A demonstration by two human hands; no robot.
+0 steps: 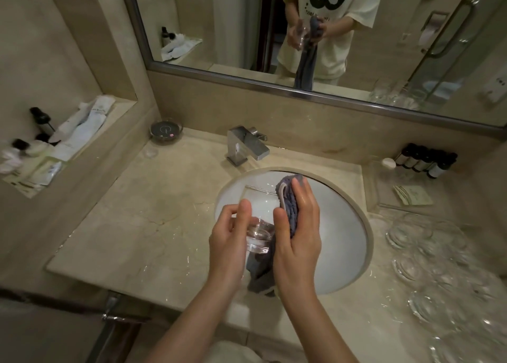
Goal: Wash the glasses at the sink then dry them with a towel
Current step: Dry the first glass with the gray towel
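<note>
Over the white sink, the person holds a clear glass in the left hand. The glass lies tilted, its thick base toward the wrists at about six o'clock and its rim reaching up toward twelve o'clock across the basin. The left fingers curl round the lower body of the glass from the nine o'clock side, with the forefinger laid along its wall and the thumb hidden behind it, so the grasp is firm round the base end.

The right hand grips a grey towel at the three o'clock side of the glass. The thumb presses the folded cloth from the side nearest the glass, and the fingers lie along its outer face, pinching the fold between them. The top of the fold stands above the fingertips at twelve o'clock, touching the upper wall of the glass; the loose end hangs down between the wrists at six o'clock, passing under the glass base.

A chrome faucet stands at twelve o'clock behind the basin. On the wet counter at three to five o'clock sits a cluster of other glasses, well apart from the hands. The mirror above reflects the same hold.
</note>
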